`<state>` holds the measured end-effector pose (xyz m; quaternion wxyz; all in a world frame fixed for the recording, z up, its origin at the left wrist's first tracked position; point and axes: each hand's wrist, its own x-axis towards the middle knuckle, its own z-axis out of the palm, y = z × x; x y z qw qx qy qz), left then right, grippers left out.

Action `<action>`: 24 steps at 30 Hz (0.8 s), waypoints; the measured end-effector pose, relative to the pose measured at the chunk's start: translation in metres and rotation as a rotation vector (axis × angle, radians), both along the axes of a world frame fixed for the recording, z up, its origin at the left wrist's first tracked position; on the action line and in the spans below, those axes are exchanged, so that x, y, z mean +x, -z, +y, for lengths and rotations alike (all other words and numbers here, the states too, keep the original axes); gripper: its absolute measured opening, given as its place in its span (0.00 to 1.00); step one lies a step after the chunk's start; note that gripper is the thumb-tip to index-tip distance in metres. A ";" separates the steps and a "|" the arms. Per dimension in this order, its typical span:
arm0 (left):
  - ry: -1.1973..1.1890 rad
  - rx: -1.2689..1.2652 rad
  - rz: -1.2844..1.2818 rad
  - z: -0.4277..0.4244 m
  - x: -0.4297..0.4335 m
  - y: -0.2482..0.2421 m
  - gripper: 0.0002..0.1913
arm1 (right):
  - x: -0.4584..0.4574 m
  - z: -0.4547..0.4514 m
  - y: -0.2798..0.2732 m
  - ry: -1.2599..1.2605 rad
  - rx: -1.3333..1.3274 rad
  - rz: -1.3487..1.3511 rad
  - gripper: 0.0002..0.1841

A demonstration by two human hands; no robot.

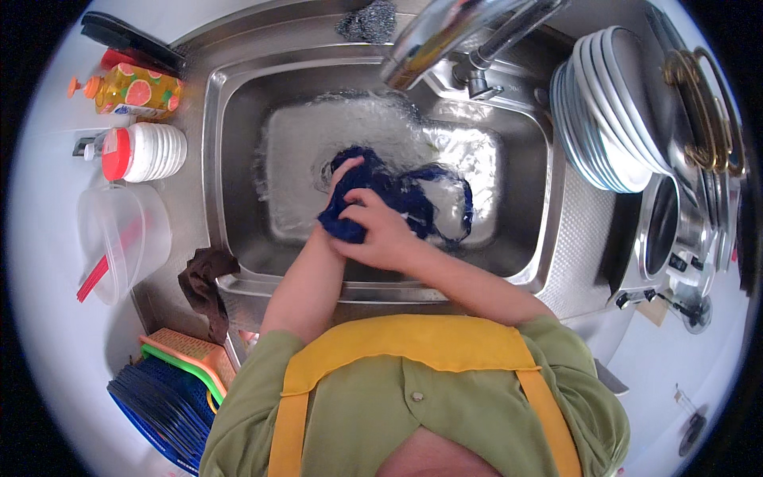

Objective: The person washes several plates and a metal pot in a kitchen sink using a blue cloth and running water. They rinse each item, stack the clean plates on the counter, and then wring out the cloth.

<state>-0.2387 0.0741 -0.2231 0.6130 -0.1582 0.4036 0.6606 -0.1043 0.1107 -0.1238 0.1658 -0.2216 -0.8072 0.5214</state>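
Note:
A wet, dark blue cloth [420,200] lies bunched in the water of a stainless steel sink [244,238], and a strap-like loop of it trails to the right. My left hand [347,171] is in the cloth; folds cover most of it, with a finger or thumb showing at the top. Crossing over my left wrist, my right hand [381,229] pinches a fold of the same cloth between bent fingers and thumb. The water around both hands is rippled and clear enough to show the sink floor.
A metal faucet [441,42] overhangs the sink's back right. Stacked plates [602,119] and pans stand right. Along the left are a pump bottle [140,92], a red-lidded jar [152,152], a clear plastic container [128,232] and a brown cloth [205,283]. A steel scourer [368,22] sits behind.

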 end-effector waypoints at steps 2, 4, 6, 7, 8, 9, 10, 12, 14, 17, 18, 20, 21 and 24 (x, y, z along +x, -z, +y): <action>0.165 0.288 0.609 -0.011 0.010 -0.004 0.15 | -0.018 0.002 -0.010 0.001 0.109 -0.092 0.19; 0.036 0.445 -0.055 -0.003 0.020 -0.011 0.14 | -0.034 0.024 0.012 0.303 0.269 -0.056 0.16; -0.071 0.142 -0.211 0.006 0.037 -0.025 0.13 | -0.026 0.064 0.056 0.450 0.143 -0.190 0.17; -0.127 -0.133 -0.009 0.012 0.046 -0.035 0.13 | -0.015 0.086 0.078 0.463 0.301 -0.220 0.18; -0.062 -0.142 0.023 0.013 0.039 -0.045 0.14 | 0.002 0.099 0.094 0.368 0.296 -0.340 0.19; -0.047 -0.160 0.036 0.013 0.024 -0.055 0.15 | 0.017 0.112 0.106 0.297 0.106 -0.439 0.24; -0.032 -0.110 0.030 0.013 0.004 -0.063 0.16 | 0.032 0.123 0.114 0.344 -0.107 -0.430 0.27; -0.024 0.044 0.239 -0.005 -0.039 -0.076 0.34 | 0.068 0.149 0.115 0.533 -0.538 -0.191 0.35; 0.060 -0.148 0.106 -0.031 -0.062 -0.083 0.48 | 0.086 0.154 0.112 0.771 -0.530 -0.340 0.40; 0.006 -0.620 -0.052 -0.034 -0.028 -0.062 0.52 | 0.066 0.133 0.115 0.574 -0.740 -0.376 0.43; -0.025 -0.701 -0.125 -0.026 -0.013 -0.054 0.53 | 0.049 0.114 0.119 0.489 -0.625 -0.372 0.40; 0.058 -0.336 -0.144 -0.014 0.006 -0.042 0.50 | 0.015 0.077 0.117 0.317 -0.496 -0.260 0.37; 0.108 -0.114 -0.182 -0.011 0.011 -0.037 0.49 | 0.004 0.065 0.107 0.183 -0.413 -0.279 0.34; -0.048 0.008 -0.120 0.000 -0.001 -0.027 0.33 | 0.003 0.023 0.037 -0.089 -0.239 0.008 0.24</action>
